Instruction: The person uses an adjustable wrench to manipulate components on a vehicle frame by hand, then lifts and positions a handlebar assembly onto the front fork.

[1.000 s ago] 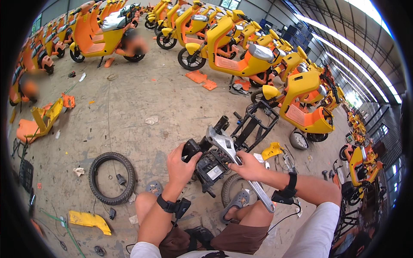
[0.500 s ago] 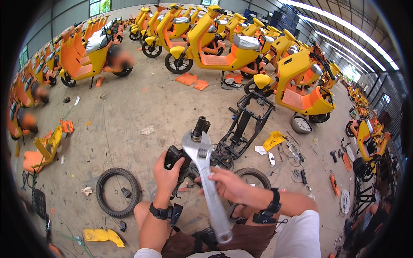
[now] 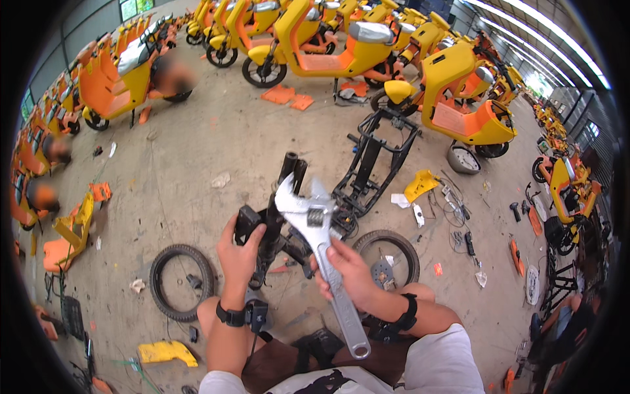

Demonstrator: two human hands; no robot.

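Head view: I look down past the wearer's lap at both bare hands over a concrete floor. The right hand has its fingers curled around the handle of a silver adjustable wrench, thumb along the near side and fingertips showing at the far edge. The wrench slants from its jaw end, up and to the left, down to the holed end over the lap. Its head overlaps an upright black tube assembly in my view; I cannot tell whether they touch.

The left hand pinches a black box-shaped part between thumb and fingers, just left of the tubes; the farther fingertips are hidden from me, and I cannot tell whether the part is fixed to them.

On the floor to the left I see a loose tyre lying flat, with a curved yellow panel nearer the wearer. To the right of the wrench lies a wheel, and beyond it a bare black frame with another yellow piece beside it. Rows of yellow and orange scooters fill the far side.
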